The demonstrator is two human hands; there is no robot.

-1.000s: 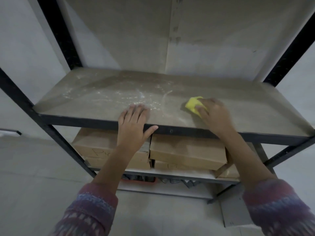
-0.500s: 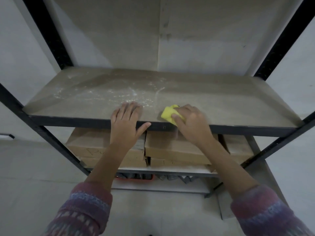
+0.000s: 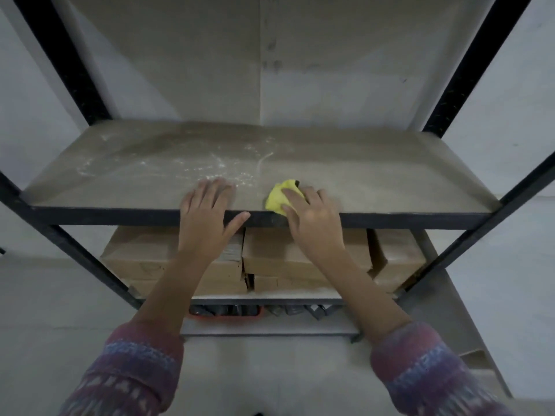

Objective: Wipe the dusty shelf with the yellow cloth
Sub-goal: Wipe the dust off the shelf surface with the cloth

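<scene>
Right hand [image 3: 315, 219] grips the crumpled yellow cloth [image 3: 277, 200] on the dusty grey shelf [image 3: 390, 181]; left hand [image 3: 207, 219] rests flat, fingers straight; shut brown cardboard boxes [image 3: 270, 256] sit underneath.

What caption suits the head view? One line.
Right hand holds yellow cloth at front edge of dusty shelf; left hand rests flat nearby.

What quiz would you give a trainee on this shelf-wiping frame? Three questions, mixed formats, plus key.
1. True or false: the yellow cloth lies at the back edge of the shelf.
2. The left hand is: A) flat on the shelf's front edge; B) holding the cloth; C) hanging clear of the shelf.
3. Fill in: the white dust streaks lie mostly on the shelf's ___ half.
Key: 1 false (front edge, under the right hand); 2 A; 3 left.
</scene>
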